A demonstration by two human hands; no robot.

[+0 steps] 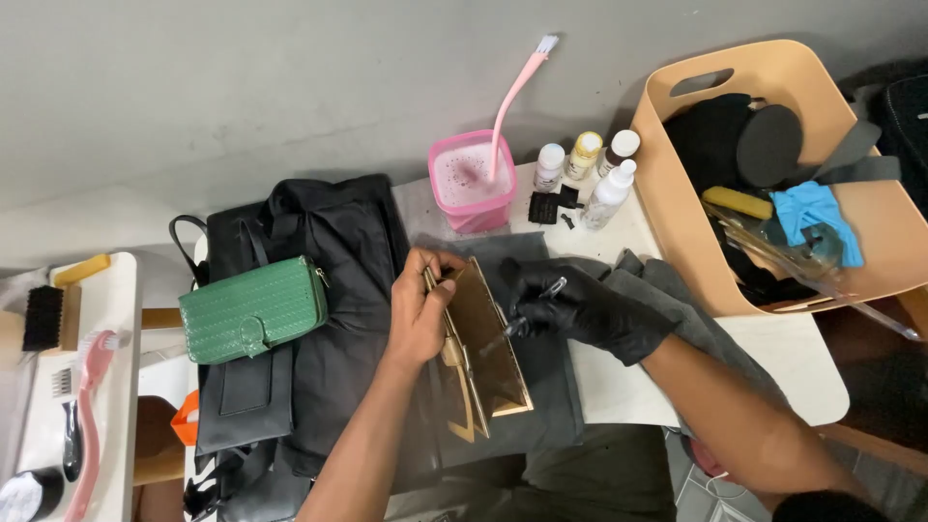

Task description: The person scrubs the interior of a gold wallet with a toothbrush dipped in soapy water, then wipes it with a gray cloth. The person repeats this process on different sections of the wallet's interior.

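Note:
My bare left hand grips the top edge of an open gold metallic clutch that stands on a dark grey cloth. My right hand, in a black glove, holds a thin brush whose tip points into the clutch's open mouth. The clutch's inner flap faces the gloved hand.
A green woven purse lies on black bags to the left. Behind stand a pink tub with a pink brush, several small bottles and a tan bin of supplies. Brushes lie on a side shelf at left.

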